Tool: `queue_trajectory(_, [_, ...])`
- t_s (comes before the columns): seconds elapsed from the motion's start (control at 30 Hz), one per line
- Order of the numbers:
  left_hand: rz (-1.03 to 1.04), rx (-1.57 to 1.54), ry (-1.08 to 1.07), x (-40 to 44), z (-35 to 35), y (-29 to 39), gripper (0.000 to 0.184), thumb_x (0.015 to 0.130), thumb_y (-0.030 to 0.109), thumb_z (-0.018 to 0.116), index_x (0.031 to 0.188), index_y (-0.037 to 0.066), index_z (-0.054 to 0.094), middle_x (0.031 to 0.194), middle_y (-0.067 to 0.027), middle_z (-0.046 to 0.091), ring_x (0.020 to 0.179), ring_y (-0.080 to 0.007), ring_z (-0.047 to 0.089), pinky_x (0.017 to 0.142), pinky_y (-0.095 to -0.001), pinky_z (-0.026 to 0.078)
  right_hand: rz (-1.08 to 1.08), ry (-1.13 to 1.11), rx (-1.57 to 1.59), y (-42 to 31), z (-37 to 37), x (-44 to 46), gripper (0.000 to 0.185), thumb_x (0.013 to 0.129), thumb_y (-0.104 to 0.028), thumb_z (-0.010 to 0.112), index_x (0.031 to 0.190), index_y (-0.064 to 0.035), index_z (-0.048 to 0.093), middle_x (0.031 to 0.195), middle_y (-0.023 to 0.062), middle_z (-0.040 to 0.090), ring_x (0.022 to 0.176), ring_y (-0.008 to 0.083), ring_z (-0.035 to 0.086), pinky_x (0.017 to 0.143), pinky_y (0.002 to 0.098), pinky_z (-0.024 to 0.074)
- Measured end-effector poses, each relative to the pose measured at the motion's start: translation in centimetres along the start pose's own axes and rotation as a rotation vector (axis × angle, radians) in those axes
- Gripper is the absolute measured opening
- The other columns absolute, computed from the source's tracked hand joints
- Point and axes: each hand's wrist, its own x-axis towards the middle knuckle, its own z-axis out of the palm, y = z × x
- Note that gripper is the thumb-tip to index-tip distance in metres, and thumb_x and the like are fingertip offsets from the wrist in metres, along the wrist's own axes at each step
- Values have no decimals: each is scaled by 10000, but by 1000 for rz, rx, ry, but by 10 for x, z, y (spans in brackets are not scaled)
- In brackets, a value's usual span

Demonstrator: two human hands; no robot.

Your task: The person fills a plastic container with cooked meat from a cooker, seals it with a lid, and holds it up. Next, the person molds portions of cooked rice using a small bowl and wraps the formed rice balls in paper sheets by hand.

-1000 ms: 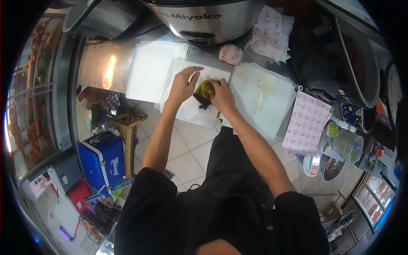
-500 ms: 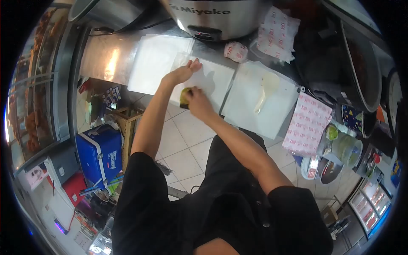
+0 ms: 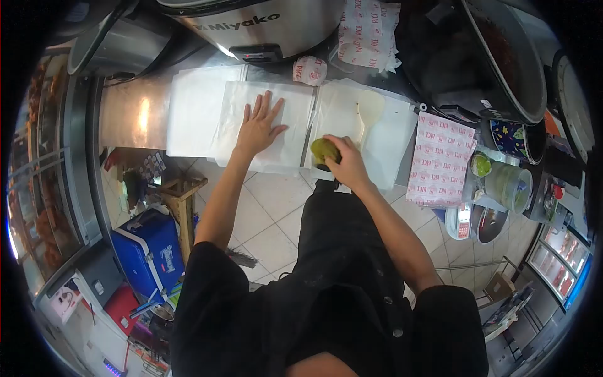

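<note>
My left hand (image 3: 257,129) lies flat with spread fingers on a translucent sheet (image 3: 292,100) over the white paper. My right hand (image 3: 344,159) is closed round a yellow-green cloth (image 3: 325,151) with a dark lower edge, above the front left part of the right-hand white sheets (image 3: 392,135). Behind that hand, a white rice paddle (image 3: 370,107) rests on these sheets. Another stack of white paper (image 3: 195,113) lies to the left.
A Miyako rice cooker (image 3: 282,31) stands at the back, with a round wrapped packet (image 3: 309,70) before it. Printed wrappers (image 3: 442,160) lie at the right, near a large dark pot (image 3: 509,69). A blue cooler (image 3: 149,254) stands lower left.
My right hand has moved right with the cloth, from the middle sheets to the right-hand ones. My left hand has flattened onto the translucent sheet. The camera view has shifted.
</note>
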Motion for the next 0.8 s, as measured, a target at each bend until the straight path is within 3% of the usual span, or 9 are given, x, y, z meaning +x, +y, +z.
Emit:
queue_trajectory(0.17, [32, -160, 130, 12, -7, 21, 610, 906, 265, 619, 1459, 161, 383, 1503, -194, 334, 1382, -397, 329, 1107, -555, 291, -94, -54, -503, 8, 31, -9, 513, 755, -106, 669, 1253, -217, 614, 1185, 122, 493, 1124, 366, 461, 955, 514, 382])
queue_trajectory(0.27, [124, -351, 130, -4, -21, 45, 483, 869, 120, 640, 1331, 78, 506, 1332, -207, 494, 1243, -403, 463, 1061, -492, 355, 13, -127, -425, 0, 23, 2, 451, 732, -107, 670, 1171, -205, 671, 1166, 97, 507, 1122, 352, 467, 965, 513, 376])
queue_trajectory(0.33, [-179, -336, 465, -27, -29, 68, 497, 836, 63, 654, 1303, 12, 494, 1308, -218, 503, 1229, -365, 481, 1062, -473, 357, 106, -172, -226, 0, 10, 16, 405, 706, -77, 640, 1086, -193, 720, 1099, 100, 552, 1061, 331, 529, 965, 435, 422])
queue_trajectory(0.4, [-677, -391, 748, -63, -13, 88, 548, 839, 78, 690, 1289, -96, 430, 1325, -241, 470, 1255, -355, 430, 1047, -455, 354, 110, -162, 136, 3, -14, 24, 424, 704, -57, 607, 1091, -185, 722, 1063, 108, 588, 1036, 302, 568, 955, 385, 446])
queue_trajectory(0.47, [-953, -1295, 738, -92, -7, 88, 613, 840, 154, 735, 1322, -67, 428, 1318, -213, 488, 1200, -357, 484, 992, -454, 414, 151, -182, 489, -6, -42, 23, 476, 701, -4, 561, 1139, -128, 701, 1053, 86, 643, 1035, 221, 606, 942, 330, 468])
queue_trajectory(0.57, [-1542, -1646, 432, -105, 1, 82, 616, 830, 229, 767, 1305, -25, 470, 1225, -168, 574, 1055, -310, 589, 882, -430, 486, 225, -118, 888, -29, -70, 26, 483, 731, 55, 524, 1183, -47, 658, 1109, 45, 637, 1045, 175, 601, 924, 296, 471])
queue_trajectory(0.7, [-1397, -1595, 414, -102, 11, 89, 564, 816, 271, 779, 1247, 12, 522, 1141, -117, 631, 1003, -259, 623, 794, -403, 513, 150, -55, 959, -51, -56, 58, 546, 747, 79, 510, 1275, -52, 560, 1159, 63, 595, 1077, 161, 565, 933, 277, 452])
queue_trajectory(0.77, [-1431, -1558, 428, -102, 9, 86, 530, 814, 270, 780, 1215, 18, 543, 1116, -102, 641, 1027, -243, 615, 781, -406, 517, 106, -90, 936, -80, -32, 75, 454, 743, 27, 567, 1186, -70, 570, 1118, 56, 594, 1057, 180, 566, 950, 293, 439])
queue_trajectory(0.8, [-1372, -1612, 484, -105, 4, 89, 683, 783, 299, 802, 1309, 13, 472, 1256, -150, 571, 1165, -289, 543, 868, -473, 484, 42, -113, 860, -92, -16, 83, 448, 747, 26, 570, 1185, -68, 562, 1122, 61, 587, 1071, 181, 560, 950, 296, 442])
